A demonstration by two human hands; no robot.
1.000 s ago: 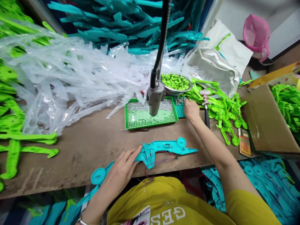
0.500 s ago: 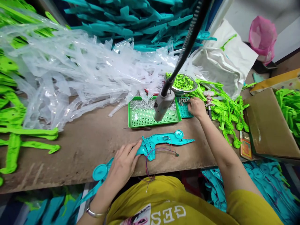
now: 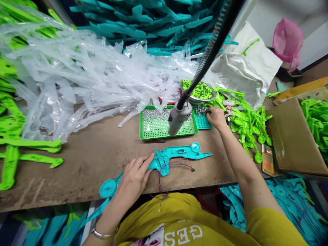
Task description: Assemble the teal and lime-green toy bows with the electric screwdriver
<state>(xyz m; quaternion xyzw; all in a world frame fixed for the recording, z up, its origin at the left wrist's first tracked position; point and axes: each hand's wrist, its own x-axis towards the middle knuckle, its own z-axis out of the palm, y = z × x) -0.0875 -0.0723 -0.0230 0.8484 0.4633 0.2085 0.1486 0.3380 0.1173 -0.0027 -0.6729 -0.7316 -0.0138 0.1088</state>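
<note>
A long teal plastic toy part (image 3: 176, 154) with thin red and purple wires lies on the brown workbench (image 3: 97, 160) near its front edge. My left hand (image 3: 134, 177) rests flat on that part's left half, fingers stretched out. My right hand (image 3: 216, 118) reaches to the small teal tray (image 3: 202, 122) of small metal pieces, its fingers curled and pinched over them. What they hold is too small to see. A grey electric screwdriver (image 3: 178, 118) hangs on a dark cable above the green tray (image 3: 153, 131) of screws.
Clear plastic shells (image 3: 84, 78) heap across the back. Teal parts (image 3: 153, 24) pile behind them. Green parts (image 3: 246, 123) lie at right, a metal bowl (image 3: 200, 92) of green bits beside them. A cardboard box (image 3: 289, 136) stands far right. A white bag (image 3: 246, 65) sits behind.
The hanging screwdriver swung to the right and its cable now slants. My right hand stayed at the small teal tray. The left hand kept its place on the teal part.
</note>
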